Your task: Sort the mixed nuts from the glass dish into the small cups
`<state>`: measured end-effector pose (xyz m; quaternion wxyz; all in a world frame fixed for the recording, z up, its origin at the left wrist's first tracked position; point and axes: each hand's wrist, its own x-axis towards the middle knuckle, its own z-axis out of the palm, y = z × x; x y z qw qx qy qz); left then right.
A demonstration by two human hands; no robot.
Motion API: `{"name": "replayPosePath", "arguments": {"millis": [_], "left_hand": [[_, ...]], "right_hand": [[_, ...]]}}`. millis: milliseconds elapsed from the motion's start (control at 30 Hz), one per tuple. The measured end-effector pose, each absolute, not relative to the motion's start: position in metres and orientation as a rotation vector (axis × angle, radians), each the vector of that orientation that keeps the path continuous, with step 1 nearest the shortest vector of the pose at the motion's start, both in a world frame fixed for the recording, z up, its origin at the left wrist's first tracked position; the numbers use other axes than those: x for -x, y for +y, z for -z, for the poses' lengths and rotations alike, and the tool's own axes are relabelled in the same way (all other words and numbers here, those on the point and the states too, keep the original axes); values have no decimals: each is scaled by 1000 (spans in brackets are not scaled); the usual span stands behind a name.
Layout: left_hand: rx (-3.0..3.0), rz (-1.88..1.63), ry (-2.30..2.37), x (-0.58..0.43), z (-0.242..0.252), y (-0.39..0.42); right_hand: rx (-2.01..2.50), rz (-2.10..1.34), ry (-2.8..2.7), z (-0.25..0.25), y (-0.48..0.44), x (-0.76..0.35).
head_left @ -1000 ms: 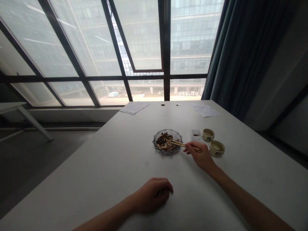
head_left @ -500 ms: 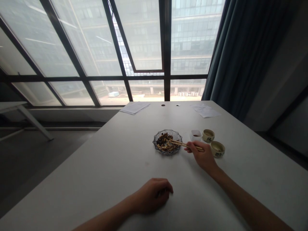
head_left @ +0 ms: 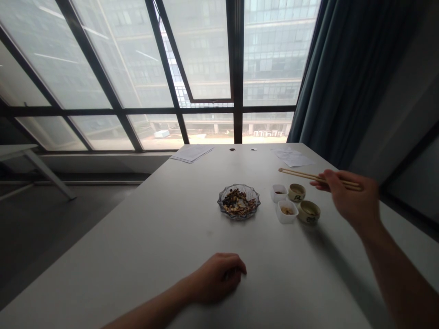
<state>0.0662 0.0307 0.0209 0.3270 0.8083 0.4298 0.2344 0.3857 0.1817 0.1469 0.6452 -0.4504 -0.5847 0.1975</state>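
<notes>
Chopsticks of pale wood pinched in the right hand's grip; left hand curled on white tabletop.

White table: glass dish w/ food, 2 sq. white tubs, 2 ceramic cups, papers far end.

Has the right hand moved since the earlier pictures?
Yes: the right hand, holding chopsticks, has moved rightward, away from the glass dish, and is now right of the ceramic cup.
</notes>
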Motion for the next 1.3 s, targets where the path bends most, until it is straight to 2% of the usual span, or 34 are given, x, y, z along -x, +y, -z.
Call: {"name": "replayPosePath", "arguments": {"millis": [400, 733, 1033, 1300], "left_hand": [[-2101, -580, 1162, -66, -24, 30], [-2084, -590, 1158, -66, -21, 30], [-2106, -606, 1144, -67, -22, 30], [-2107, -597, 1154, -67, -24, 30]], "right_hand": [[1253, -429, -1393, -135, 216, -433], [1053, -397, -1363, -139, 200, -404], [892, -807, -1665, -104, 171, -330], [912, -901, -1707, -63, 179, -309]]}}
